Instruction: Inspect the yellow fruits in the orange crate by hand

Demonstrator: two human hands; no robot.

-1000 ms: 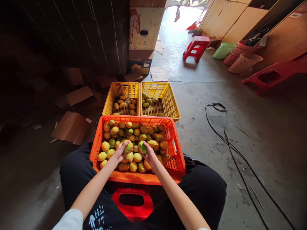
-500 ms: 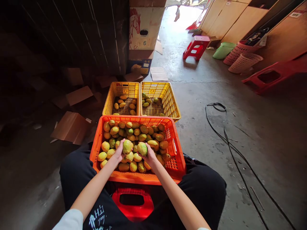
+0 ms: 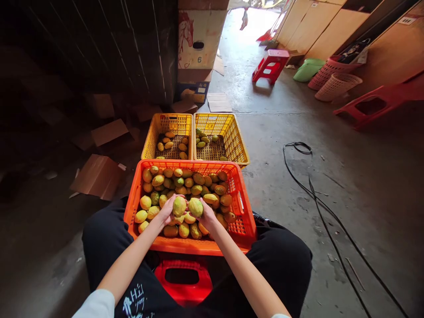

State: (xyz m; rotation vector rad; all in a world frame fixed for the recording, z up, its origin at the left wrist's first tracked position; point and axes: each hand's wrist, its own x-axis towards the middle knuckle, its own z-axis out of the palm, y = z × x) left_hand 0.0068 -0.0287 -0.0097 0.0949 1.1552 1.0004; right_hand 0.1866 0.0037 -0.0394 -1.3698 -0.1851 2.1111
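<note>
My left hand (image 3: 169, 210) is closed around a yellow-green mango (image 3: 179, 206). In my right hand (image 3: 206, 213) is a second, slightly greener mango (image 3: 195, 207). The two fruits are held close together, side by side, over an orange plastic crate (image 3: 202, 248). Beneath them the crate holds many loose mangoes (image 3: 158, 180), mostly yellow, some greenish or brownish. The far fingers of both hands are partly hidden behind the fruit.
Two yellow crates stand beyond: the left crate (image 3: 149, 140) and right crate (image 3: 239, 139) each hold several fruits. A red stool (image 3: 188, 293) shows under the orange crate. Cardboard (image 3: 98, 176) lies left; a black cable (image 3: 314, 194) trails right. Another red stool (image 3: 270, 66) stands farther off.
My left hand has moved slightly right, turning its mango and bringing it nearer the other one. My right hand has shifted only a little, and its mango appears turned.
</note>
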